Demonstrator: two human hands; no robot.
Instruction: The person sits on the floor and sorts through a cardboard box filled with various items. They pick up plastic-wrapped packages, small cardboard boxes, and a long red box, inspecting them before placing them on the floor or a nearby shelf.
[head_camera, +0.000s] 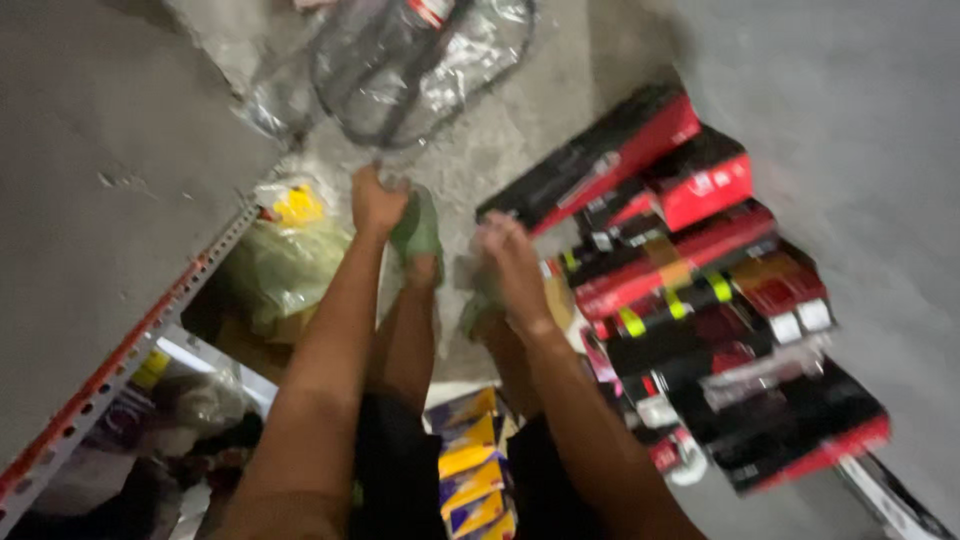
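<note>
Head cam: left hand (376, 200) fisted on racket handle, plastic-wrapped racket (400, 60) running far from it; right hand (508, 258) blurred, grip unclear, near boxes (700, 300).

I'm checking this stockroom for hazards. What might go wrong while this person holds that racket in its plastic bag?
1. The left hand grips the bagged racket by its handle only; the loose plastic bag might slip or snag.
2. The red and black boxes lie in an uneven pile right beside the right hand and the feet; a step could topple them.
3. The picture is blurred, so the grip is hard to judge.
</note>
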